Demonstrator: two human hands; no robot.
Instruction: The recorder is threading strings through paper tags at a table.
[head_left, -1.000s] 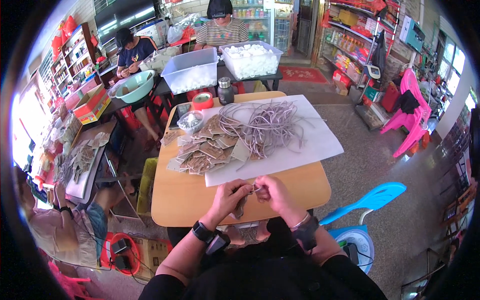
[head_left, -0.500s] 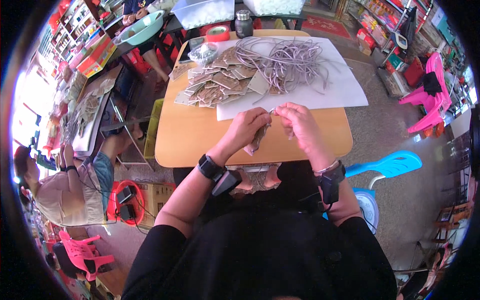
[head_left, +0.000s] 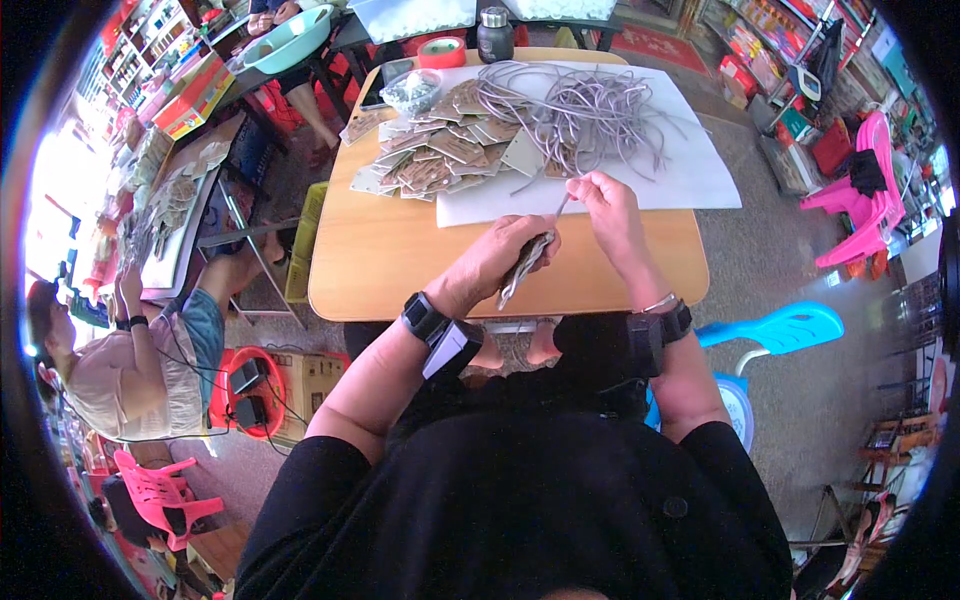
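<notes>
the left hand (head_left: 505,255) grips a flat brownish paper tag (head_left: 522,268) above the bare front strip of the wooden table (head_left: 390,265), near its edge. the right hand (head_left: 605,205) pinches a thin grey cord (head_left: 563,203) at the white sheet's (head_left: 690,175) front edge. behind lie a tangled cord heap (head_left: 590,110) and a fanned tag pile (head_left: 430,155).

Single head view, steeply downward, close over table (head_left: 400,270)

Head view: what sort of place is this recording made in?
Probably a small shop used as a craft workspace: stocked shelves line the walls, plastic chairs stand about, and a wooden table holds grey cords and flat packets.
</notes>
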